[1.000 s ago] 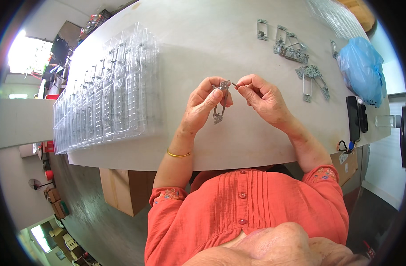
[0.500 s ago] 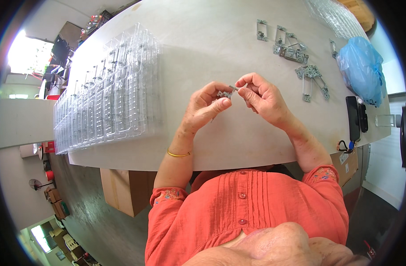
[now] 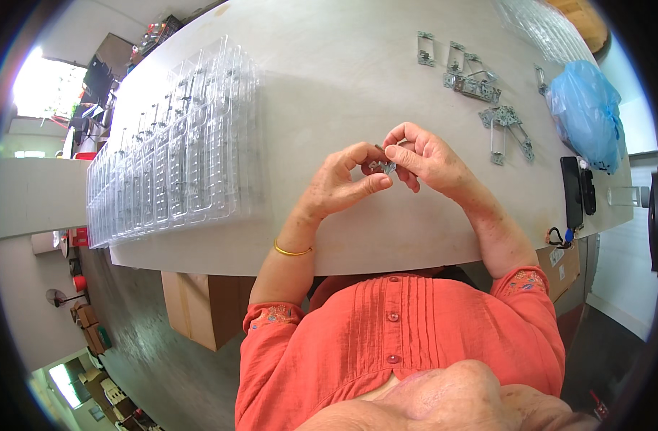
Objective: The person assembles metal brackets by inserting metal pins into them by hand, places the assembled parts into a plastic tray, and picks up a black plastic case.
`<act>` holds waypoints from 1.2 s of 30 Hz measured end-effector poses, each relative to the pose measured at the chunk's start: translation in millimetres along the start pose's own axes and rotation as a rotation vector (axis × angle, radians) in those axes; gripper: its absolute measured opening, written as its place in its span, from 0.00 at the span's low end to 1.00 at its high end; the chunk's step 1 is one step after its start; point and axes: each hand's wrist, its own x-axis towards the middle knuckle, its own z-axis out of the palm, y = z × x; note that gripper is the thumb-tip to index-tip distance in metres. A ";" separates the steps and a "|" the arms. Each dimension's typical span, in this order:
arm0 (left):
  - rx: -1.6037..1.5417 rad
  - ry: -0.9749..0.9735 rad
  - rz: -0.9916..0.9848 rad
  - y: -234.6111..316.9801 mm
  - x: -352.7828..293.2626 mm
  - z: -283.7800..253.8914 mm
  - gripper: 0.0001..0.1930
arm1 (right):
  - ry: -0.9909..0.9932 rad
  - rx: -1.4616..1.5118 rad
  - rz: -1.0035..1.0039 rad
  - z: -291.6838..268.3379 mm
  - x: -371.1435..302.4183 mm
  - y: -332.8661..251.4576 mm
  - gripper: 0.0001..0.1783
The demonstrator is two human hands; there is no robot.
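Above the middle of the table, a small grey metal bracket assembly (image 3: 378, 167) is pinched in my left hand (image 3: 341, 179), closed around its near side. My right hand (image 3: 431, 164) meets it from the right, with thumb and index finger pressed together at the part's far end. Fingers hide most of the assembly, so its full shape cannot be made out. Several similar metal bracket assemblies (image 3: 471, 87) with long wire loops lie beyond my right hand, and another group (image 3: 503, 116) is closer to it.
Clear plastic trays (image 3: 199, 144) holding metal parts are stacked at the left. A blue plastic bag (image 3: 585, 115) stands at the right, near a black phone (image 3: 572, 192). More clear trays (image 3: 541, 29) lie at the far right. Below the table's near edge is a cardboard box (image 3: 199, 309).
My left hand has moved slightly right with the bracket assembly, closer to my right hand. The right fingers have curled further over the part.
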 end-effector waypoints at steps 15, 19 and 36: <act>0.149 -0.095 0.039 -1.3 -0.7 3.7 0.17 | 0.120 -0.627 -0.209 1.4 -9.0 -4.4 0.07; 0.200 -0.259 0.000 7.9 -0.3 4.8 0.18 | 0.300 -0.853 -0.396 -3.4 -7.2 -2.0 0.06; -0.487 0.030 -0.103 -5.8 -1.1 -4.7 0.21 | 0.171 -0.389 -0.351 4.3 -11.9 -3.9 0.03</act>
